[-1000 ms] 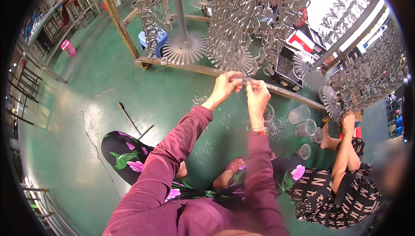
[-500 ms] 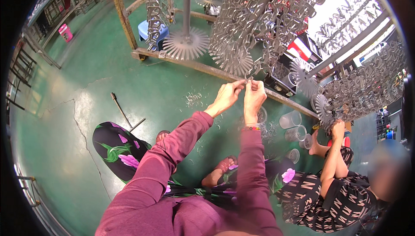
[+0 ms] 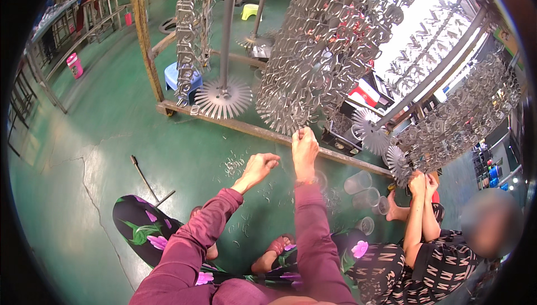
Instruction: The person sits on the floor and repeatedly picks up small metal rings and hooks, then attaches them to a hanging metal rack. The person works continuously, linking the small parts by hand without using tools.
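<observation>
My right hand [image 3: 305,153] is raised to the lower edge of a hanging rack of bent metal pieces [image 3: 313,53]. Its fingertips pinch at a small metal piece there, mostly hidden by the fingers. Lower and to the left, my left hand [image 3: 259,171] is apart from the rack, with its fingers bent together; whatever they hold, if anything, is too small to see. Below it, small curved metal bits [image 3: 235,164] lie scattered on the green floor. A slotted metal disc [image 3: 224,99] on an upright pole stands left of the hanging pieces.
A wooden beam [image 3: 240,128] runs across in front of me. Clear plastic cups [image 3: 358,182] stand right of my right forearm. A long-handled tool [image 3: 146,179] lies on the floor at left. At right, a co-worker's hands [image 3: 420,185] work at another disc [image 3: 398,162].
My hands, together before, have separated. The right one is up at the hanging pieces; the left has drawn back to the left. The view has shifted, and the co-worker's second hand now shows.
</observation>
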`<state>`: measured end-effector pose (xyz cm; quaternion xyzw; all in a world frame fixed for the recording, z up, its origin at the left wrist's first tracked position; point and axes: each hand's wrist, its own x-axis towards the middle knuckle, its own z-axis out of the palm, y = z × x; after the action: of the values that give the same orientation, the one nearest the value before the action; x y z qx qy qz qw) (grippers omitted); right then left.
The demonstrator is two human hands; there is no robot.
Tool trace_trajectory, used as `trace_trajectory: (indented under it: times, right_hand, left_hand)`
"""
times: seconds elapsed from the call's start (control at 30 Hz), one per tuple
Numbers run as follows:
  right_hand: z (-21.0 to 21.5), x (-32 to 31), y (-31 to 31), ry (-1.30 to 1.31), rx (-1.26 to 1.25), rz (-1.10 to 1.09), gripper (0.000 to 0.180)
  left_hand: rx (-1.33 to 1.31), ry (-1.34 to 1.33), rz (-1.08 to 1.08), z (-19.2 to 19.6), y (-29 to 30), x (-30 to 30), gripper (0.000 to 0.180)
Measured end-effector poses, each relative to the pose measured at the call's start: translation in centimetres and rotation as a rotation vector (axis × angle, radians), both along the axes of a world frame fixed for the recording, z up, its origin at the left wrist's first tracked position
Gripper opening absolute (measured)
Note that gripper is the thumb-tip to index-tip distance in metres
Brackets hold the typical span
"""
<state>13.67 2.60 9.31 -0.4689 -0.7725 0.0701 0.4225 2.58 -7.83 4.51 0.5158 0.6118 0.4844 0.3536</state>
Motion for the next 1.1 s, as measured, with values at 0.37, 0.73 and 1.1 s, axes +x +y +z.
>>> trace_trajectory:
  times: [0.37, 0.73, 1.1]
  right_hand:
    - [0.9, 5.7, -9.3, 0.156, -0.106, 0.134, 0.011]
    - [5.2, 10.3, -14.5, -0.131, -0.030, 0.102, 0.013]
    - [4.1, 3.5, -10.6, -0.120, 0.053, 0.253, 0.008]
  left_hand:
    - [0.279, 0.074, -0.018, 6.6, 0.9, 1.8, 0.029]
    - [-0.062, 0.131, -0.300, 3.1, 0.4, 1.5, 0.026]
    - [0.234, 0.293, -0.151, -0.3, -1.2, -4.7, 0.025]
